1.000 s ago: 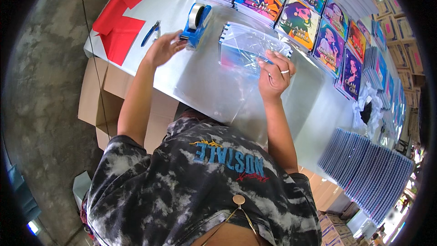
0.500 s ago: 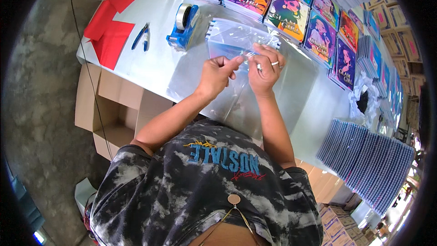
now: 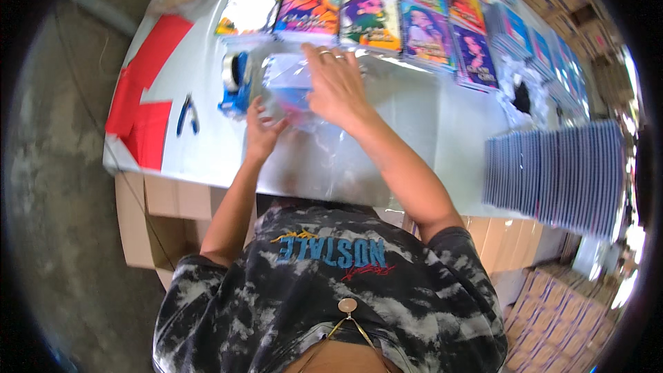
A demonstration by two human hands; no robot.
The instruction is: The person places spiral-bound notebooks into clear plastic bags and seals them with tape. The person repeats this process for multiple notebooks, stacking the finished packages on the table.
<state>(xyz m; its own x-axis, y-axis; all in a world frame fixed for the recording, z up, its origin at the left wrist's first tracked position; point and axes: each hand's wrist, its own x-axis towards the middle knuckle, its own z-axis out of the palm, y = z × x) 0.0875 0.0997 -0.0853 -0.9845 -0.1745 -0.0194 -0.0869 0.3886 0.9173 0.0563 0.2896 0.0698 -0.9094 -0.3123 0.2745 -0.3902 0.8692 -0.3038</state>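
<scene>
Clear plastic [image 3: 275, 97] near two hands: partly covering one wrapped packet [image 3: 286, 72] with the right hand [image 3: 337, 90], stretching its fingers long over the packet's right part, being unable to tell whether pinching or only resting. Holding the left hand [image 3: 262, 138] at the packet's lower left, spreading thumb and fingers wide, being unable to tell about contact. Seeing the packet lying on one white table [image 3: 460, 135], just right of one blue tape dispenser [image 3: 236, 100] carrying one roll [image 3: 230, 72]. Counting one pair of blue-handled pliers [image 3: 187, 116] farther left, beside overlapping red sheets [image 3: 153, 135], at least two, not separating clearly. Counting five bright notebook stacks [image 3: 371, 21] in the nearest row beyond the packet, with more behind, blurring and running out of view. Finding one long block of books [image 3: 552, 176] at the right, too tightly packed for counting.
</scene>
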